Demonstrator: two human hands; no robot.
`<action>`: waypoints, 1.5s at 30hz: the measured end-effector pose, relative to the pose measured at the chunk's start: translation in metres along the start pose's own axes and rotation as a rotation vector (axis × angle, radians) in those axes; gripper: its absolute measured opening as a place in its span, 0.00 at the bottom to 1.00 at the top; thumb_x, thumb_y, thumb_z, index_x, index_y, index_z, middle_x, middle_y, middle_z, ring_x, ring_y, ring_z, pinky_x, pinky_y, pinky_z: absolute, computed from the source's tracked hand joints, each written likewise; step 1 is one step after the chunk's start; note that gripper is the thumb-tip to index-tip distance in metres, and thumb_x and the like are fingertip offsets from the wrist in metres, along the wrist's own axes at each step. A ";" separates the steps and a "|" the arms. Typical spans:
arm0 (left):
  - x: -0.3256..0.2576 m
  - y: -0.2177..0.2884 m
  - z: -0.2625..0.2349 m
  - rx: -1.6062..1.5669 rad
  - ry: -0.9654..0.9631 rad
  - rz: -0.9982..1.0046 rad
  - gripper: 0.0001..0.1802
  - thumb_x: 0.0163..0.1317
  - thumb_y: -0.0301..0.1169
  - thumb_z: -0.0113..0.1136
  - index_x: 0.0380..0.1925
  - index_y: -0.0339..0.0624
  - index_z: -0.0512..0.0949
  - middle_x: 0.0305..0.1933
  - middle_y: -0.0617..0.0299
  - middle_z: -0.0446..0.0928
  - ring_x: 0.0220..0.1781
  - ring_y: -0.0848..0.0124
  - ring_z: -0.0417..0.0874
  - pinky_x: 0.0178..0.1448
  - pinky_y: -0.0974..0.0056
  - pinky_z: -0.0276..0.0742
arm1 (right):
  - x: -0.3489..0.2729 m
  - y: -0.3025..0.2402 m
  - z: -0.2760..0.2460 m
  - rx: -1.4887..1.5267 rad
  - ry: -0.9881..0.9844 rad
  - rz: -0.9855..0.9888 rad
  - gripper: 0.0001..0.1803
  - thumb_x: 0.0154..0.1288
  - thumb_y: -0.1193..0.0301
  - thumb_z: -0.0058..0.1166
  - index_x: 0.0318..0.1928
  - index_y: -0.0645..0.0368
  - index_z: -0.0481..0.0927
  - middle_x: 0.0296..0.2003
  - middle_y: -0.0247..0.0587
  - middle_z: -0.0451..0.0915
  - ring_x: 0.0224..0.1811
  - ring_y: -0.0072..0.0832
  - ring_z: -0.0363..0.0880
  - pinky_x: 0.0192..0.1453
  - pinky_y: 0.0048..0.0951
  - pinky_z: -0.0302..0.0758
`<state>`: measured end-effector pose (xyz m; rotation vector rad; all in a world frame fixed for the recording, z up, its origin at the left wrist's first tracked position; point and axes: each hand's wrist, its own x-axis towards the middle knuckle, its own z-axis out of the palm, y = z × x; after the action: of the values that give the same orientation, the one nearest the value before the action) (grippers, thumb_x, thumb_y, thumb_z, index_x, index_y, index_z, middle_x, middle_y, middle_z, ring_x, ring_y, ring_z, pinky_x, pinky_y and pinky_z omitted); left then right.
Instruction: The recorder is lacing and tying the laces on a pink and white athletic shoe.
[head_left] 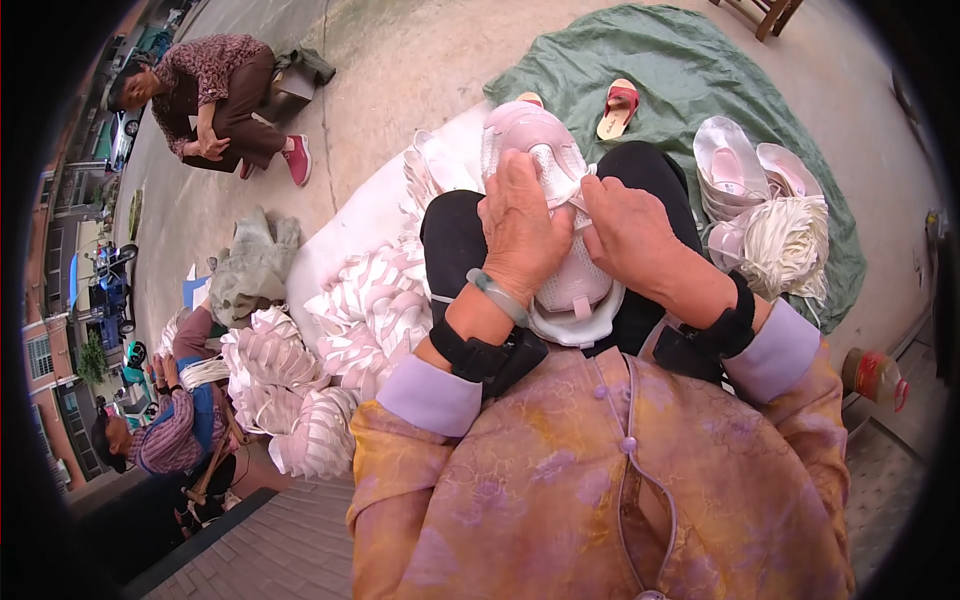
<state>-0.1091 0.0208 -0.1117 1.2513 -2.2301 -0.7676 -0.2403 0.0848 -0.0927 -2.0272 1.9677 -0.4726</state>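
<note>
A pale pink and white sports shoe [545,150] lies sole-down on my lap, toe pointing away. My left hand [520,235] presses on its upper from the left, fingers curled over the lacing area. My right hand [630,235] grips the shoe's right side, with its fingers meeting the left hand near the tongue. A pale green bangle [497,295] and a black wrist strap [487,360] sit on my left wrist; another black strap [720,335] is on my right wrist.
Stacked pink-white shoe uppers [350,320] pile at my left on a white sheet. Finished shoes [735,165] and a bundle of white laces [790,245] rest on a green tarp [690,60] at right. One person sits far left; another crouches at lower left.
</note>
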 end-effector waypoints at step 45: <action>-0.071 0.006 -0.075 0.131 -0.003 0.161 0.08 0.51 0.20 0.55 0.19 0.38 0.67 0.18 0.53 0.66 0.19 0.57 0.70 0.23 0.59 0.64 | -0.017 0.033 0.000 0.539 0.059 0.184 0.25 0.47 0.60 0.64 0.42 0.64 0.76 0.24 0.44 0.74 0.25 0.32 0.74 0.33 0.29 0.73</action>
<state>-0.0316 0.0667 -0.0611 1.1118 -2.3819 -0.5708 -0.2704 0.1008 -0.1067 -1.5008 1.7846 -0.9105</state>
